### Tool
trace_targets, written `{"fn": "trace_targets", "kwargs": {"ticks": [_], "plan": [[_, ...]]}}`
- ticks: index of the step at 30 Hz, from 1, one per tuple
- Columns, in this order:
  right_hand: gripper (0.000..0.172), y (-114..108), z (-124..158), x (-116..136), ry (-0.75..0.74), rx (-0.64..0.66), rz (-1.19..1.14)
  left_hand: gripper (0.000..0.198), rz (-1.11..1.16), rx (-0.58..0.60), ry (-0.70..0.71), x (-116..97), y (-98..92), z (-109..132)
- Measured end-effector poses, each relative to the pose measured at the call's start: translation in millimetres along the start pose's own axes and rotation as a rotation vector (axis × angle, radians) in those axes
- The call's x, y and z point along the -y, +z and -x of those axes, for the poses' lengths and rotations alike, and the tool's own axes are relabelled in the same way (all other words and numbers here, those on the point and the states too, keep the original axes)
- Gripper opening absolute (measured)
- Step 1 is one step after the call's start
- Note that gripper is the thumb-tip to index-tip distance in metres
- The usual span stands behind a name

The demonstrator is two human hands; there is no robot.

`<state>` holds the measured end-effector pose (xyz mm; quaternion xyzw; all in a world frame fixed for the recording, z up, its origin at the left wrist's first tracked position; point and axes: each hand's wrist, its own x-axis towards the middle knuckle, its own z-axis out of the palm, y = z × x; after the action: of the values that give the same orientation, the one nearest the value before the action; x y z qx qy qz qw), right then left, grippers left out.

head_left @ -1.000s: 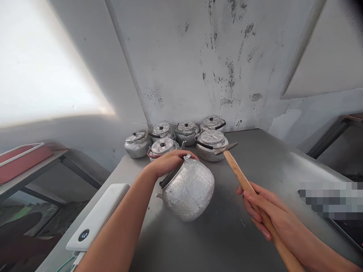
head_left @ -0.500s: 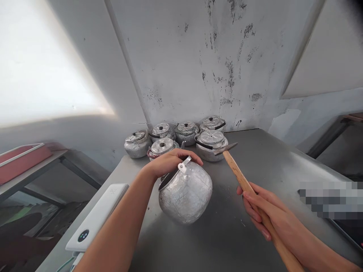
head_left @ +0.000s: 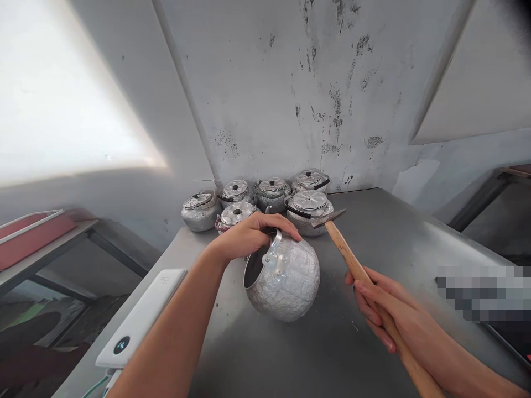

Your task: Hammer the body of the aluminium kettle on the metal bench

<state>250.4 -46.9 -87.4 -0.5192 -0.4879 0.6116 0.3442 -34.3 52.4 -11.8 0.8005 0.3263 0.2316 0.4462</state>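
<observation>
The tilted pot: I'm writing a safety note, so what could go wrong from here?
The tilted pot could slip or roll, as only the left hand holds it, from above. The hammer in the right hand might catch the left fingers, which lie over the pot's upper side.
</observation>
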Motion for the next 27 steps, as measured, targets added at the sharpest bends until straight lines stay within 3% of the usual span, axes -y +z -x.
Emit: {"fn": "trace_targets", "kwargs": {"ticks": [5, 18, 27], "plan": [[0.039, -1, 0, -1, -0.002, 0.004, -0.004, 0.067, -0.016, 0.008, -0.009, -3, 0.4, 0], [0.037, 0, -2, 2, 0.000, 0.017, -0.011, 0.051, -0.019, -0.089, -0.245, 5, 0.0, -2], [0.036, 0, -1, -1, -0.009, 0.017, -0.016, 0.043, -0.012, -0.055, -0.327, 11, 1.5, -5]]}}
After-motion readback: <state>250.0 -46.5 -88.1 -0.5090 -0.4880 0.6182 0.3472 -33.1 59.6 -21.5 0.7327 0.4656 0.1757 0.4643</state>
